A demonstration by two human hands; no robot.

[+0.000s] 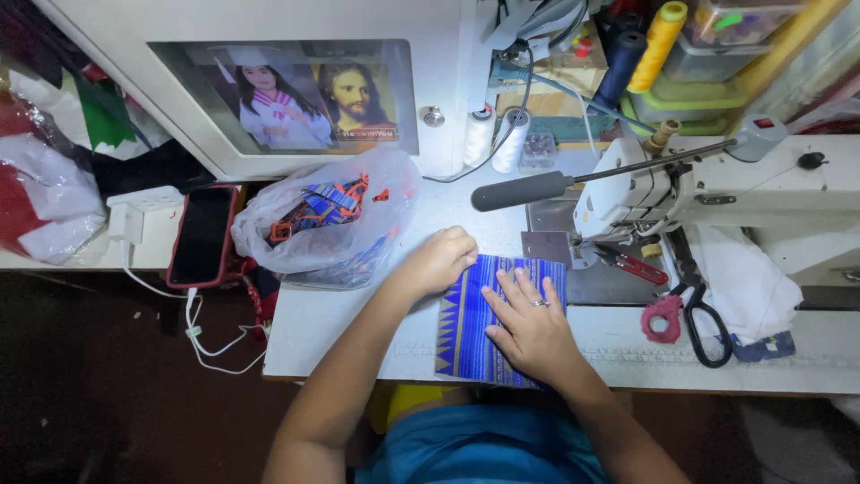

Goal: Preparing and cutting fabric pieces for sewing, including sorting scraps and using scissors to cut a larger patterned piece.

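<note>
A blue patterned cloth piece (466, 332) with lighter triangle borders lies on the white sewing table (340, 323), its far edge close to the sewing machine's (717, 188) presser foot. My right hand (530, 327) lies flat on the cloth, fingers spread, a ring on one finger. My left hand (439, 260) rests with curled fingers at the cloth's upper left corner, touching its edge.
A clear plastic bag (327, 224) of blue and orange pieces sits left of my hands. A phone in a red case (202, 235) charges at far left. Scissors (703, 309) and a pink-handled tool (663, 318) lie right of the cloth. Thread spools (494, 136) stand behind.
</note>
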